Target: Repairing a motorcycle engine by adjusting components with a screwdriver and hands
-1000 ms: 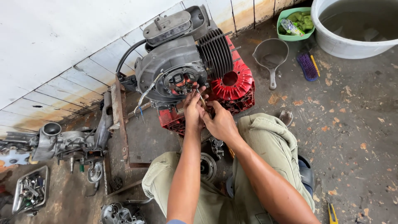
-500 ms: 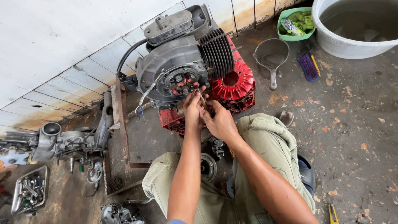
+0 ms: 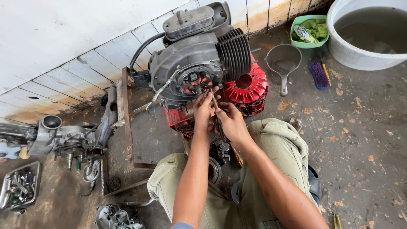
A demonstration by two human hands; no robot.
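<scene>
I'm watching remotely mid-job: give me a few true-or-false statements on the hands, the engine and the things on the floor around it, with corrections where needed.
1. Both hands are up at the round plate on the grey engine. True: the left hand and right hand meet just below it.
2. The right hand is empty. False: it grips a slim tool that points up at the plate.
3. The red fan cover lies to the left of the engine. False: it sits on its right, under the cooling fins.
4. The white tub holds murky water. True.
5. The tray of bolts sits beside the tub. False: it is at the far left edge.
</scene>
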